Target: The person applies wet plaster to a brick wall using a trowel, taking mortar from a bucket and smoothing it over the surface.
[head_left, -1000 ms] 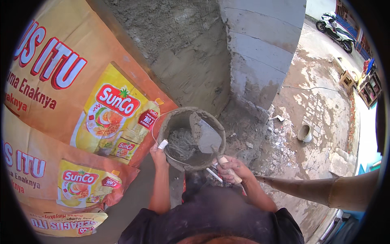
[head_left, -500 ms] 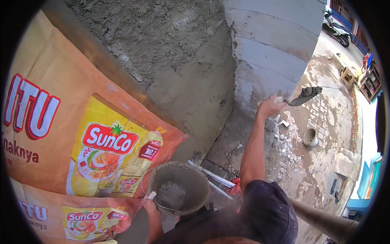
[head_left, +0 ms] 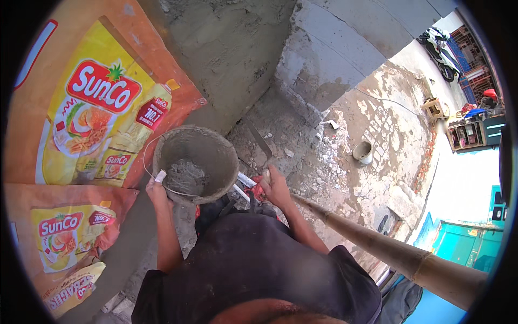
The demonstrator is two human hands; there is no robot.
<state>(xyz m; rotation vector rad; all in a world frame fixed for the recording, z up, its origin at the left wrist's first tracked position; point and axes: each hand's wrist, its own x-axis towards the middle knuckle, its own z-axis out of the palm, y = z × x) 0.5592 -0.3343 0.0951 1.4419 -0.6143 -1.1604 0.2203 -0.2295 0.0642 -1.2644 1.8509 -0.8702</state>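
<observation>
My left hand (head_left: 157, 193) grips the wire handle of a mortar-crusted bucket (head_left: 218, 154) by its pale grip, at the rim. Wet grey mortar (head_left: 186, 175) lies in the bottom of the bucket. To the right of the bucket and apart from it, my right hand (head_left: 276, 188) is closed round the handle of a trowel. Its narrow-looking blade (head_left: 260, 141) points up and left, seen nearly edge-on, with no lump of mortar visible on it.
Large orange printed sheets (head_left: 156, 32) hang at the left. Ahead stand a mortar-coated wall (head_left: 232, 54) and a grey block wall (head_left: 329, 48). A bamboo pole (head_left: 377, 243) slants across the right. Rubble (head_left: 329, 156) and a small pail (head_left: 362, 151) lie on the ground beyond.
My right hand has come back from the block wall's edge toward the bucket; the mortar lump on the trowel no longer shows. The bucket sits higher in view as the view shifts.
</observation>
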